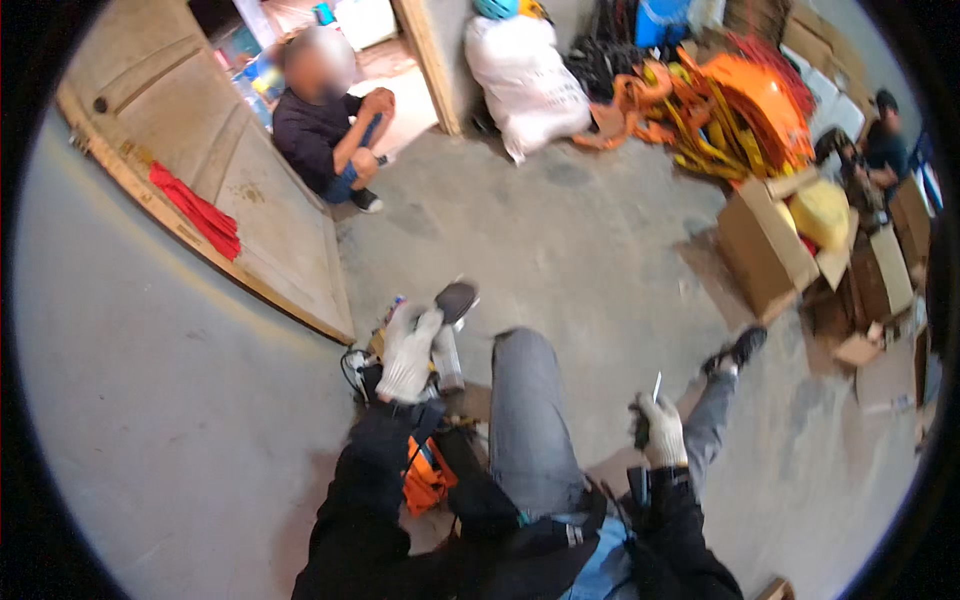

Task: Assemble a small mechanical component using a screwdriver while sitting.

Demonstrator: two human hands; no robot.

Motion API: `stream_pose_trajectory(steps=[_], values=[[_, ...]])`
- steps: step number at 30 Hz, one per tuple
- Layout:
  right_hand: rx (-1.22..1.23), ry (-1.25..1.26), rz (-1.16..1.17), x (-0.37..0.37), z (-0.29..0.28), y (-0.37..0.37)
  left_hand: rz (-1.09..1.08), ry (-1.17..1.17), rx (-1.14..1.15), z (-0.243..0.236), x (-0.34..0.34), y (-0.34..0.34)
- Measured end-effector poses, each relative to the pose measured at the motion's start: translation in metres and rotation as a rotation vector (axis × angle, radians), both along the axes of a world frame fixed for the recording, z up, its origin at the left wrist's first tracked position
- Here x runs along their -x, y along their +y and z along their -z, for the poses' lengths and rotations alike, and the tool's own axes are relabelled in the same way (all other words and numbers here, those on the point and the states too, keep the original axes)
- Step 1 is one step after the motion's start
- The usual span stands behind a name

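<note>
A person in dark sleeves extends the left forearm point(365, 485) forward, its pale-gloved left hand point(407, 355) slightly blurred, fingers pointing away from the body. The right forearm point(675, 525) angles forward too, the gloved right hand point(662, 432) curled near the outstretched right leg point(710, 415); the left knee point(527, 365) bends.

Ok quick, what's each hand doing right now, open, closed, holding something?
Left hand: gloved and blurred; can't tell whether it's open or closed.
Right hand: gloved, closed on a slim pale object.
</note>
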State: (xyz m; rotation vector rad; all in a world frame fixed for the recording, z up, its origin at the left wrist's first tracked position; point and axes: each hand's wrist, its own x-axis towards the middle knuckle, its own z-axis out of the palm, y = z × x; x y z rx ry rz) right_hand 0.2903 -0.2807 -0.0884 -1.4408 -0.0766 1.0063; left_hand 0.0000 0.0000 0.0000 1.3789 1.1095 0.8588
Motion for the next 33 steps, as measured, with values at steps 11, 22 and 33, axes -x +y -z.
stream_pose_trajectory(steps=[11, 22, 33], values=[[-0.434, 0.16, 0.153, 0.01, -0.018, -0.052, 0.554, -0.572, 0.419, 0.015, -0.158, -0.14], [-0.62, 0.434, 0.283, -0.02, 0.0, -0.082, 0.712, -0.598, 0.546, 0.041, -0.173, -0.187], [-0.073, 0.029, 0.469, -0.014, 0.012, -0.077, 0.594, -0.135, 0.326, 0.078, -0.172, -0.185]])
